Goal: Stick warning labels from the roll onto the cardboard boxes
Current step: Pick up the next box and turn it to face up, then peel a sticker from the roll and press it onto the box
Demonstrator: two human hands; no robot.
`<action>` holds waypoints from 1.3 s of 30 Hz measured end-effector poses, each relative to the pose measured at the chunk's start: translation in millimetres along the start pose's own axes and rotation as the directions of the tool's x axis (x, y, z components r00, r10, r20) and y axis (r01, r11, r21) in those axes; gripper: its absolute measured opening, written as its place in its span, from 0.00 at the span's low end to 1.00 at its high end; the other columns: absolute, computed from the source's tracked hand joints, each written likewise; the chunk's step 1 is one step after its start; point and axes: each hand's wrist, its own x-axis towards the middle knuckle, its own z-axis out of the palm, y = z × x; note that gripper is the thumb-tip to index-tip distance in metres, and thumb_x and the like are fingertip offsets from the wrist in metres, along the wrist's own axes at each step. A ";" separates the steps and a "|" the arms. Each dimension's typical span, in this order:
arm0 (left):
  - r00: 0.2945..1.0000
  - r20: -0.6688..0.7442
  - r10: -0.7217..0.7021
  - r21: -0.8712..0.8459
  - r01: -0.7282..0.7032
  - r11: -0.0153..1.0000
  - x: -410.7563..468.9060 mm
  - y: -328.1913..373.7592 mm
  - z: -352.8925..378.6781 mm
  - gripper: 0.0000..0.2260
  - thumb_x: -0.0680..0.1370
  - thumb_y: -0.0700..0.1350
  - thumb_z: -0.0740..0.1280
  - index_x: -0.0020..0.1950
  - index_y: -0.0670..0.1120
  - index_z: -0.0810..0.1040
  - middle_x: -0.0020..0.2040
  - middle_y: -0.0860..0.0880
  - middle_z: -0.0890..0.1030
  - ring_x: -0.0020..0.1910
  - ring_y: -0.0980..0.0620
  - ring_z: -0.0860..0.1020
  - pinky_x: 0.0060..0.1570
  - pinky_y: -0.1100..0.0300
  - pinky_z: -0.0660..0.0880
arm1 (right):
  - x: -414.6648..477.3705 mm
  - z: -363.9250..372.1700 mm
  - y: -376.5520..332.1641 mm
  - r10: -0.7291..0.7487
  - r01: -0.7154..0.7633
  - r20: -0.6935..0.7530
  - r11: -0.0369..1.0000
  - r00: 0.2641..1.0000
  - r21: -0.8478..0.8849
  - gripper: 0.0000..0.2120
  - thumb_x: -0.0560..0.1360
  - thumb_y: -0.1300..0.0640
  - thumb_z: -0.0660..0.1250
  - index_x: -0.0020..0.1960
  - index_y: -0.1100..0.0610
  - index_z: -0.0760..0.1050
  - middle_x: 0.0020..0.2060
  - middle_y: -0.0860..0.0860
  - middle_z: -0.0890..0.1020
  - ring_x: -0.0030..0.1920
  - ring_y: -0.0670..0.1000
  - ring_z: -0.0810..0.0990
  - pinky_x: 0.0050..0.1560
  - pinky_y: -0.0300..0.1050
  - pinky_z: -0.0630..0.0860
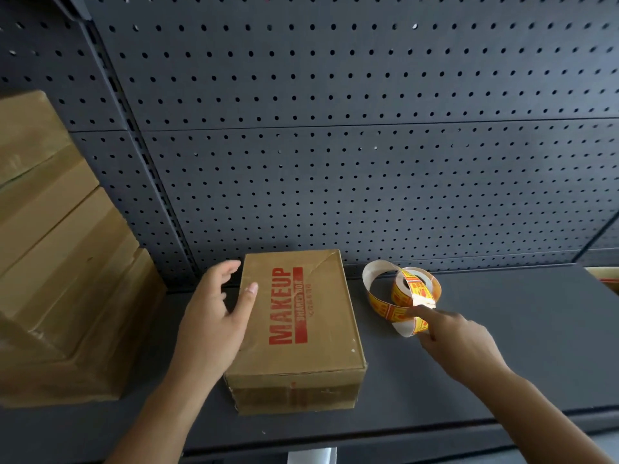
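Left hand (214, 316) fingers spread, steadying MAKEUP box (298, 326). Right hand (459, 343) forefinger on label roll (415, 286) loose strip (388, 311), pinch unclear. Best peel slowly, corner first.

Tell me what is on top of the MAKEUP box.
Only the left hand, its thumb lying over the left edge of the box. No label from the roll shows there; the part under the hand is hidden.
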 end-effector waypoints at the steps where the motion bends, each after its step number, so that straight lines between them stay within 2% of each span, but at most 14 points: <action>1: 1.000 0.008 0.026 -0.002 -0.026 1.000 -0.7 5.4 1.7 0.20 0.81 0.54 0.65 0.73 0.55 0.70 0.66 0.62 0.71 0.66 0.59 0.70 0.66 0.57 0.70 | 2.5 0.2 0.4 -0.013 0.013 0.002 0.999 1.000 -0.032 0.15 0.82 0.51 0.60 0.67 0.39 0.69 0.58 0.42 0.81 0.45 0.47 0.81 0.31 0.34 0.66; 6: 0.984 0.085 0.158 -0.004 -0.159 0.987 0.1 24.2 14.9 0.18 0.81 0.54 0.65 0.71 0.57 0.71 0.64 0.66 0.70 0.65 0.63 0.69 0.65 0.60 0.67 | 12.5 -1.8 8.2 -0.032 0.026 -0.038 0.988 0.999 -0.154 0.08 0.82 0.53 0.61 0.59 0.44 0.72 0.51 0.43 0.78 0.42 0.49 0.81 0.32 0.38 0.69; 9: 0.968 0.134 0.211 0.005 -0.214 0.977 1.4 31.6 24.3 0.16 0.82 0.54 0.64 0.70 0.57 0.72 0.64 0.67 0.70 0.64 0.65 0.69 0.63 0.65 0.66 | 15.4 -10.0 12.7 -0.060 0.054 -0.037 0.987 0.997 -0.152 0.12 0.82 0.53 0.62 0.63 0.40 0.70 0.53 0.42 0.78 0.45 0.49 0.82 0.33 0.38 0.68; 12: 0.951 0.189 0.246 0.024 -0.254 0.967 3.0 37.2 31.3 0.15 0.82 0.55 0.63 0.69 0.58 0.73 0.64 0.67 0.72 0.62 0.68 0.68 0.56 0.73 0.64 | 17.2 -16.3 13.9 -0.087 0.094 0.057 0.985 0.995 -0.145 0.20 0.81 0.55 0.62 0.69 0.38 0.66 0.58 0.42 0.79 0.50 0.50 0.83 0.40 0.41 0.77; 15: 0.926 0.252 0.282 0.050 -0.303 0.952 4.7 40.2 38.7 0.14 0.82 0.56 0.62 0.68 0.58 0.74 0.64 0.66 0.75 0.62 0.71 0.69 0.59 0.73 0.67 | 19.8 -17.6 15.9 -0.078 0.088 0.068 0.985 0.995 -0.152 0.19 0.81 0.56 0.62 0.68 0.41 0.67 0.58 0.43 0.79 0.49 0.50 0.82 0.40 0.41 0.76; 18: 0.899 0.317 0.302 0.026 -0.327 0.945 4.3 42.7 44.2 0.13 0.83 0.55 0.62 0.67 0.59 0.74 0.61 0.70 0.74 0.58 0.83 0.65 0.52 0.82 0.64 | 22.3 -17.0 22.3 -0.085 0.089 0.030 0.985 0.996 -0.149 0.16 0.80 0.56 0.64 0.65 0.42 0.69 0.58 0.43 0.78 0.48 0.50 0.82 0.40 0.41 0.77; 19: 0.891 0.335 0.306 0.009 -0.327 0.945 4.3 41.9 46.2 0.12 0.83 0.55 0.62 0.66 0.60 0.74 0.60 0.72 0.73 0.58 0.82 0.66 0.51 0.82 0.65 | 23.0 -16.8 24.4 -0.085 0.088 0.024 0.985 0.996 -0.150 0.16 0.80 0.55 0.64 0.64 0.41 0.69 0.57 0.43 0.78 0.47 0.50 0.82 0.40 0.41 0.77; 21: 0.881 0.371 0.294 -0.043 -0.300 0.953 5.0 38.2 50.1 0.11 0.83 0.55 0.62 0.65 0.62 0.74 0.60 0.74 0.73 0.60 0.73 0.71 0.54 0.76 0.70 | 24.2 -16.1 29.0 -0.083 0.087 0.029 0.983 0.996 -0.160 0.16 0.80 0.55 0.64 0.64 0.41 0.69 0.57 0.43 0.78 0.47 0.50 0.82 0.38 0.41 0.77; 23: 0.874 0.401 0.275 -0.121 -0.247 0.961 6.5 33.9 52.5 0.10 0.82 0.54 0.64 0.64 0.62 0.76 0.62 0.70 0.76 0.64 0.65 0.75 0.61 0.66 0.75 | 24.8 -16.8 31.8 -0.075 0.080 0.035 0.983 0.997 -0.162 0.14 0.80 0.56 0.64 0.61 0.41 0.71 0.56 0.42 0.77 0.46 0.49 0.81 0.35 0.39 0.72; 25: 0.872 0.398 0.286 -0.200 -0.221 0.954 8.3 31.5 53.4 0.10 0.83 0.50 0.65 0.63 0.59 0.78 0.62 0.64 0.79 0.64 0.64 0.76 0.65 0.60 0.76 | 24.3 -21.4 32.3 -0.088 0.091 0.025 0.985 0.996 -0.149 0.09 0.80 0.54 0.64 0.56 0.41 0.72 0.54 0.42 0.76 0.45 0.49 0.80 0.35 0.39 0.70; 28: 0.873 0.392 0.290 -0.248 -0.204 0.947 9.4 32.6 52.3 0.10 0.83 0.46 0.66 0.62 0.56 0.79 0.60 0.61 0.81 0.62 0.66 0.77 0.65 0.62 0.75 | 22.9 -37.9 28.4 -0.101 0.101 -0.004 0.993 0.995 0.056 0.02 0.81 0.49 0.64 0.52 0.42 0.75 0.49 0.42 0.76 0.45 0.48 0.79 0.42 0.42 0.77; 32: 0.860 0.396 0.322 -0.227 -0.248 0.942 10.9 38.9 53.7 0.10 0.82 0.48 0.67 0.63 0.56 0.80 0.59 0.63 0.81 0.61 0.67 0.77 0.64 0.63 0.76 | 21.0 -65.1 17.7 -0.152 0.164 -0.062 0.926 0.986 0.341 0.04 0.79 0.52 0.70 0.47 0.43 0.78 0.42 0.41 0.75 0.41 0.42 0.77 0.43 0.40 0.74; 36: 0.817 0.442 0.369 -0.232 -0.294 0.927 17.2 55.4 64.5 0.22 0.80 0.56 0.68 0.74 0.58 0.72 0.68 0.64 0.76 0.67 0.69 0.72 0.67 0.65 0.72 | 18.0 -88.7 6.3 -0.229 0.252 -0.106 0.863 0.968 0.437 0.04 0.79 0.55 0.70 0.49 0.46 0.81 0.46 0.42 0.78 0.44 0.43 0.78 0.45 0.35 0.74; 39: 0.757 0.519 0.398 -0.246 -0.313 0.917 23.7 67.7 77.8 0.27 0.78 0.57 0.70 0.77 0.59 0.68 0.74 0.63 0.71 0.71 0.67 0.68 0.68 0.66 0.69 | 17.9 -100.0 -0.9 -0.265 0.286 -0.111 0.845 0.958 0.452 0.04 0.79 0.55 0.70 0.50 0.45 0.81 0.47 0.42 0.79 0.46 0.45 0.79 0.49 0.41 0.78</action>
